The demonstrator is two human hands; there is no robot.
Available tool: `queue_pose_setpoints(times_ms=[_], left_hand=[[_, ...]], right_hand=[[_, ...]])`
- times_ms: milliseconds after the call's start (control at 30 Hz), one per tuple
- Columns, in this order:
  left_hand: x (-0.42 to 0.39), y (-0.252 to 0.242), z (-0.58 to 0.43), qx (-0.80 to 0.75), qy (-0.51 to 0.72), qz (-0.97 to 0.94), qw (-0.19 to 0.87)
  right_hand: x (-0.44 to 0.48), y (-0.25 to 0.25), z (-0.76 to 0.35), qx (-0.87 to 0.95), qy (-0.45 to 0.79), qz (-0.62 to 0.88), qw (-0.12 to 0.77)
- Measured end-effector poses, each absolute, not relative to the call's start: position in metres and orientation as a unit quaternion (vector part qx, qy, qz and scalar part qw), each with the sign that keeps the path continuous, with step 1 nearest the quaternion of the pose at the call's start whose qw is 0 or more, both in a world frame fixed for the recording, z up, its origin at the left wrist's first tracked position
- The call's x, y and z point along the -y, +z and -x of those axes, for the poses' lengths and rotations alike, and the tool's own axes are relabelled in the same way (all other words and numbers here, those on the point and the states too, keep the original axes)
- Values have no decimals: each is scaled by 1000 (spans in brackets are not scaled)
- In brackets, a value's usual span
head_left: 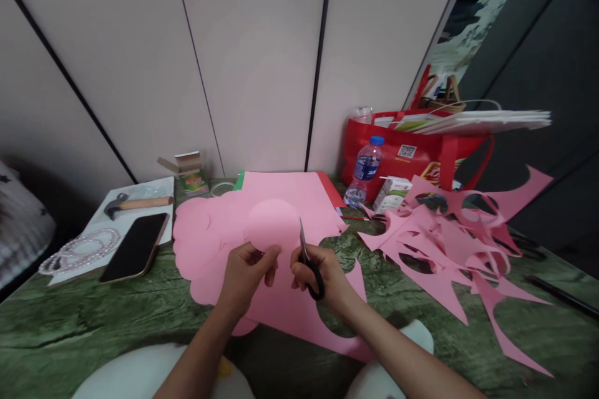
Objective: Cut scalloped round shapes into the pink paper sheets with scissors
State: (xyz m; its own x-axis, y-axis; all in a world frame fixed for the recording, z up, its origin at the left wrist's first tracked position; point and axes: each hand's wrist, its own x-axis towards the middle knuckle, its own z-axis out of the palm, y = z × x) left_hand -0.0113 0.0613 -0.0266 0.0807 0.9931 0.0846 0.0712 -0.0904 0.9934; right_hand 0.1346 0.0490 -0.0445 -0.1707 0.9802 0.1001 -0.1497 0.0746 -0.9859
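My left hand (253, 268) pinches the lower edge of a round pink paper disc (274, 221). In my right hand (321, 271) is a pair of scissors (302, 237) with black handles, its blades pointing up beside the disc's right edge. Beneath both hands lies a large pink paper sheet (290, 308) with curved bites cut from its edge. A heap of round pink paper pieces (199, 237) spreads to the left of my left hand. Behind the disc, more pink paper (285, 184) lies flat, with green and red edges showing at its sides.
Pink paper scraps (435, 243) pile up at the right. Behind them stand a water bottle (366, 171), a small white carton (392, 194) and a red bag (397, 149). To the left are a phone (135, 246), a hammer (145, 202), a bead string (88, 249) and an opened box (191, 181).
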Motion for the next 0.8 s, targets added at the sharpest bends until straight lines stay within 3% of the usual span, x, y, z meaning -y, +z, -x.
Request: queue_pose_setpoints(times_ms=[800], left_hand=[[-60,-28,13,-502,460,-568,462]], right_hand=[[-53,-51,-136,545,528,397,516]])
